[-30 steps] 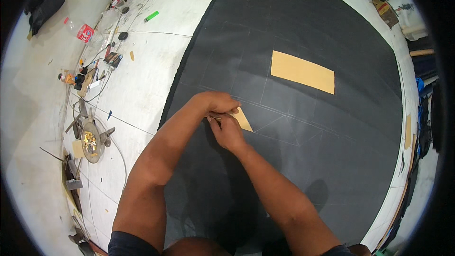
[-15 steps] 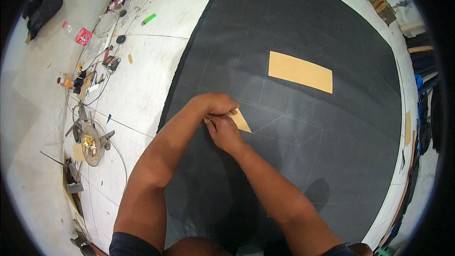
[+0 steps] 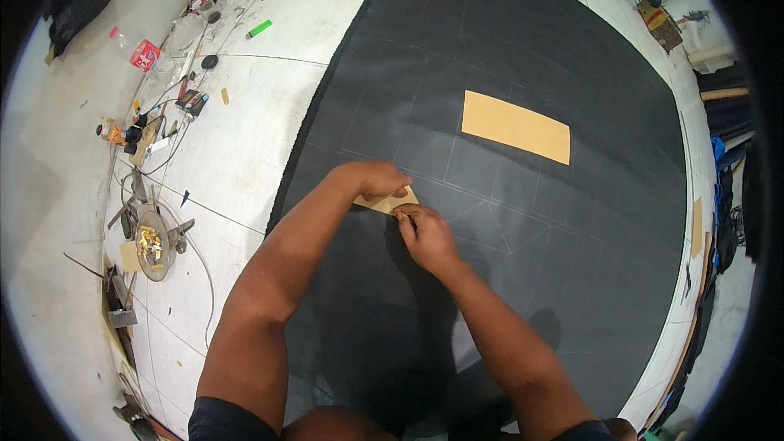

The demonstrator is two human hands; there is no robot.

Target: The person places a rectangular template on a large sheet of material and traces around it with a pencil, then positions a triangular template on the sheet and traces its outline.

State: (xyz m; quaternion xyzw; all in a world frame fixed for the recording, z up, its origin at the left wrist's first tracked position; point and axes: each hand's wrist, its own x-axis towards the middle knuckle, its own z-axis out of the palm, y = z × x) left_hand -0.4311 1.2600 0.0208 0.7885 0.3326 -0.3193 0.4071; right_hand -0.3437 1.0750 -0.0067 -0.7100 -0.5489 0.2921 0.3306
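So the biggest thing here is a huge sheet of black fabric (image 3: 531,49) marked with faint chalk lines, spread flat over a white tiled floor (image 3: 269,98). Sitting on the upper middle of the fabric, well apart from the hands, is a tan rectangular cardboard piece (image 3: 515,126), lying flat and slightly tilted.

Both forearms come in from the bottom edge and meet near the middle of the fabric. The left hand (image 3: 377,180) is curled down over a small tan cardboard template (image 3: 387,202), pressing it flat against the fabric. The right hand (image 3: 426,237) is just beside it, fingers pinched together at the template's lower right edge; it looks like they're closed on something tiny, but I can't tell what.

Off to the left on the tiles there's a round metal dish holding small gold bits (image 3: 151,243), a jumble of small tools and cables (image 3: 155,126), a green marker (image 3: 259,28) and a crumpled plastic bottle with a red label (image 3: 140,52).
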